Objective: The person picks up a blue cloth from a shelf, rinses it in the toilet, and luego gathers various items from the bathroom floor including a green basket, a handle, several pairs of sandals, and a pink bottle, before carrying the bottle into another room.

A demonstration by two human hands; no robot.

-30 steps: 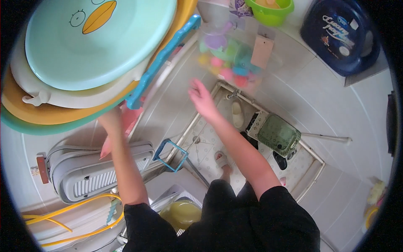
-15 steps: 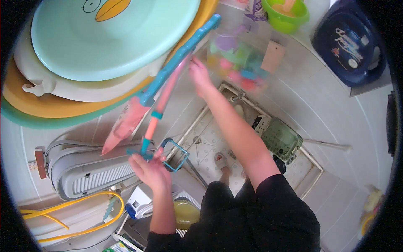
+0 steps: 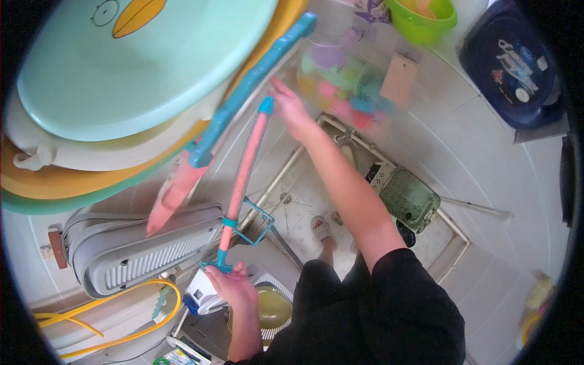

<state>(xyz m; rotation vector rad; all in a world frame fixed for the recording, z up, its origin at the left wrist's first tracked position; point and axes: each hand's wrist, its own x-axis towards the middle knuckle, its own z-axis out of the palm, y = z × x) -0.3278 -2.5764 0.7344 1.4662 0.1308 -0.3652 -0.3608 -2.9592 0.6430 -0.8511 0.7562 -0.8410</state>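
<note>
My left hand (image 3: pixel 234 289) closes on the teal lower end of a pink tube (image 3: pixel 244 161). The tube has teal joints and stands at a slant; a teal rectangular loop (image 3: pixel 255 223) shows beside its lower part. My right hand (image 3: pixel 292 112) is up by the tube's top cap, its fingers against the underside of a long blue plastic bar (image 3: pixel 258 79). The fingertips are partly hidden, but they appear to grip the bar. A flat pink piece (image 3: pixel 176 191) extends from the bar's lower end and tapers to a point.
Stacked basins (image 3: pixel 146 79) fill the upper left. Below them stand a grey folded tub (image 3: pixel 152 252) and a yellow hose (image 3: pixel 173 292). A clear container of colourful toys (image 3: pixel 340 85), a green bowl (image 3: pixel 426 21) and a navy basin (image 3: pixel 514 67) lie upper right. A green crate (image 3: pixel 410 198) sits on the floor.
My left hand has moved down and slightly right with the pink tube. Its teal top cap now shows beside my right hand, which has stayed nearly in place. The blue bar has tilted steeper.
</note>
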